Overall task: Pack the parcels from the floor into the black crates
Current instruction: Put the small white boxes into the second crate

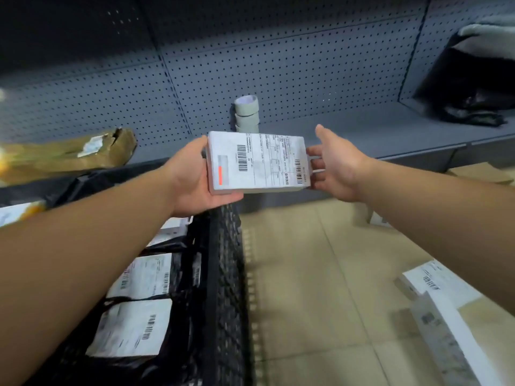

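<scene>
A flat white parcel (257, 162) with barcode labels is held in the air above the black crate's far right corner. My left hand (192, 178) grips its left end, thumb under the near edge. My right hand (335, 165) is at its right end with fingers spread, fingertips touching the edge. The black mesh crate (223, 274) stands at the lower left and holds several parcels in black bags with white labels (133, 327). More white parcels (434, 285) lie on the tiled floor at the lower right.
A grey perforated shelf unit runs behind, with a stack of tape rolls (246, 112), a torn brown package (69, 154) at left and a black bag (471, 90) at right. Cardboard (482, 174) lies under the shelf at right.
</scene>
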A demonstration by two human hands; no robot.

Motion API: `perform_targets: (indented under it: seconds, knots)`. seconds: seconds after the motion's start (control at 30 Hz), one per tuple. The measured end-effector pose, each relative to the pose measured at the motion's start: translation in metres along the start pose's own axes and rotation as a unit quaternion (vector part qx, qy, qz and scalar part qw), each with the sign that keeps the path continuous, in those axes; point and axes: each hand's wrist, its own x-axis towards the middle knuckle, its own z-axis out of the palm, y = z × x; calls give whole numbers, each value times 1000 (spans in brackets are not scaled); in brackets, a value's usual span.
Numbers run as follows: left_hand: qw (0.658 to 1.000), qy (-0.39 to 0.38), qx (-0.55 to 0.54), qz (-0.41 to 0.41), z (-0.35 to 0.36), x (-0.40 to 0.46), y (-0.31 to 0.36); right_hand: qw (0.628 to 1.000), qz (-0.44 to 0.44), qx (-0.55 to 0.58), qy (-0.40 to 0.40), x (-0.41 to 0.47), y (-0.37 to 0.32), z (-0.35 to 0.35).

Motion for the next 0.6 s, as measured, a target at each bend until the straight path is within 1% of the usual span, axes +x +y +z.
perform_targets:
  seconds: [0.07,0.13,0.3,0.43,0.53,0.6]
  knots:
    - [1000,-3,21,5,-25,-9,6,1000,-4,-1,-19,-1,3,23]
    - [1000,15,24,3,-49,-18,10,999,-4,2,-40,-3,5,44]
    - [995,95,-22,10,-106,-40,12,995,-2,10,-97,-13,4,98]
    - [989,142,-41,9,-143,-52,8,992,-6,14,-126,-20,3,136]
    - [977,202,-61,12,-163,-55,4,989,2,23,-143,-25,4,163]
    - [968,247,-51,8,-175,-56,0,986,2,14,-164,-25,9,182]
